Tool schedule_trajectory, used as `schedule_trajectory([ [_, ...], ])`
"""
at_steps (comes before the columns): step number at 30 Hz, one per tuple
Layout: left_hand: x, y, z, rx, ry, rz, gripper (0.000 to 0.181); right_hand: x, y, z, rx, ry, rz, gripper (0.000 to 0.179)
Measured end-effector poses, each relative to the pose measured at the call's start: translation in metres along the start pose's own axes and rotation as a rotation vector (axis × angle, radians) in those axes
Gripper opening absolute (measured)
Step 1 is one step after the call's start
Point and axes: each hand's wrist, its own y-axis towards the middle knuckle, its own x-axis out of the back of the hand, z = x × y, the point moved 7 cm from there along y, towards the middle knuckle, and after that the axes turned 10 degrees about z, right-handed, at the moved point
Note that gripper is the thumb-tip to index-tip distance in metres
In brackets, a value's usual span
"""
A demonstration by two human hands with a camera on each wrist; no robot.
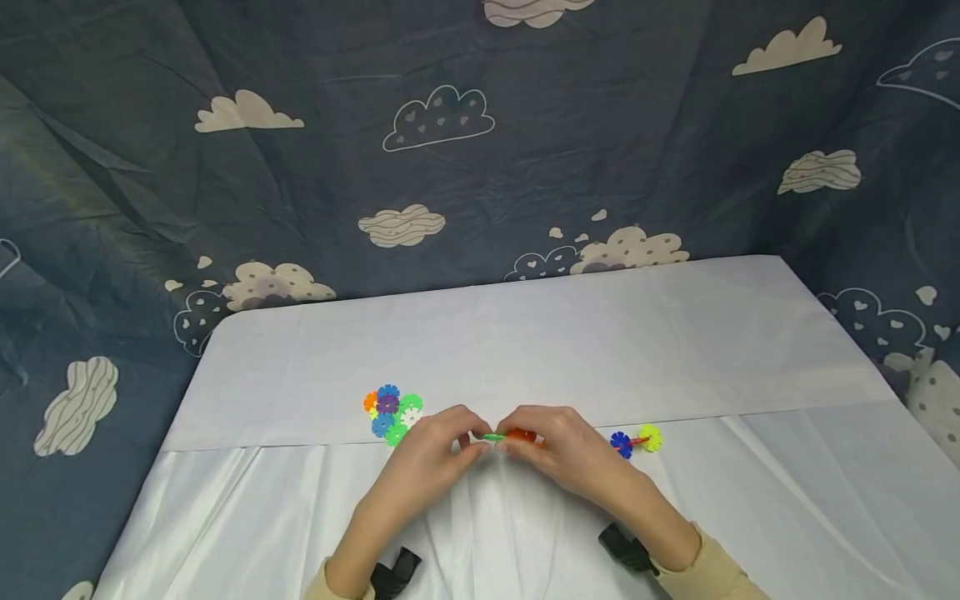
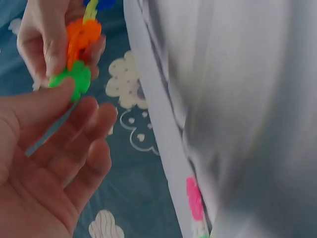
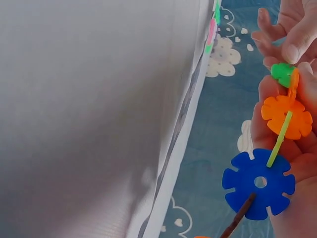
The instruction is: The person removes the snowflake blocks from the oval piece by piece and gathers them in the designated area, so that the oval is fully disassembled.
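Observation:
My two hands meet over the front middle of the white table. The right hand grips a short chain of snowflake discs: orange, a yellow-green one seen edge-on, and blue. A green disc sits at the chain's free end against the orange disc. My left hand pinches that green disc between thumb and forefinger. In the head view the hands hide most of the chain.
A pile of several coloured discs lies just left of my left hand. To the right lies a small joined piece with a blue disc and a yellow-green disc. Dark blue cloud-print cloth hangs behind and beside the table.

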Motion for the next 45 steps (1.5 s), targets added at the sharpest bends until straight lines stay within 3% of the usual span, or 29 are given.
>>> schedule_trajectory([
  [6, -0.006, 0.001, -0.004, 0.028, 0.014, 0.0, 0.01, -0.004, 0.0, -0.002, -0.043, 0.042, 0.031, 0.013],
  [12, -0.007, 0.001, -0.007, 0.009, 0.023, -0.002, 0.007, -0.004, 0.0, -0.004, -0.075, 0.069, 0.036, 0.015],
  [21, 0.005, -0.002, -0.012, -0.094, 0.04, -0.149, 0.022, -0.004, -0.003, -0.01, -0.205, 0.134, 0.133, 0.016],
  [26, 0.006, -0.003, -0.014, -0.132, 0.043, -0.161, 0.02, -0.008, -0.005, -0.013, -0.249, 0.211, 0.207, 0.014],
  [32, 0.005, -0.003, -0.014, -0.162, 0.062, -0.178, 0.019, -0.009, -0.006, -0.013, -0.25, 0.269, 0.253, 0.009],
  [41, 0.006, -0.003, -0.016, -0.194, 0.099, -0.177, 0.017, -0.011, -0.006, -0.012, -0.249, 0.269, 0.264, 0.007],
  [45, 0.006, -0.004, -0.016, -0.201, 0.104, -0.189, 0.017, -0.011, -0.005, -0.011, -0.222, 0.268, 0.25, 0.017],
])
